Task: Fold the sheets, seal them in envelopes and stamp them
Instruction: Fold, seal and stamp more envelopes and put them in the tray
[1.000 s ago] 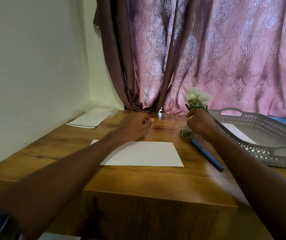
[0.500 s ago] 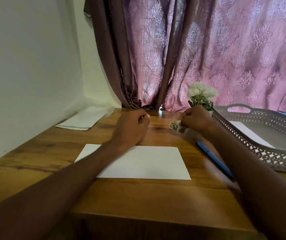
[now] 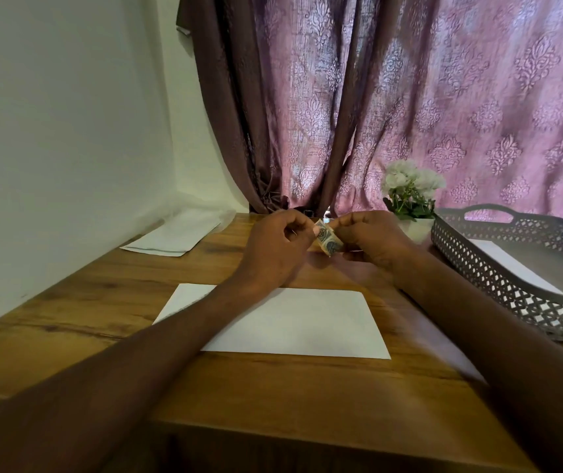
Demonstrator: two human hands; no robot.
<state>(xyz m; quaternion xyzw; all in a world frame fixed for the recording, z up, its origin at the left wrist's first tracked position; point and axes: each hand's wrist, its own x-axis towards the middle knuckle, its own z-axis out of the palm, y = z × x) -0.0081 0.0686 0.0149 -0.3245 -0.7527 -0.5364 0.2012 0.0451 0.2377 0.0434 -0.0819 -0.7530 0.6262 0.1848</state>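
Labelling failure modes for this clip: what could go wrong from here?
1. Both hands, left hand and right hand, pinch the small stamp strip in mid-air; it could tear crookedly or drop.
2. The envelope lies unheld on the table; a forearm above it might shift it.

Two bare forearms come into the picture from the lower corners, one from the lower left, one from the lower right, and they run up towards the middle of the frame. No sleeve shows on either arm anywhere in view; both are uncovered from the bottom edge right up to the wrists. The left hand (image 3: 275, 249) sits just left of centre, the right hand (image 3: 374, 242) just right of it. No ring, watch or band can be seen on either wrist or on the fingers that show. Fingernails are short, as far as one can tell; the right forearm is a little blurred low down.
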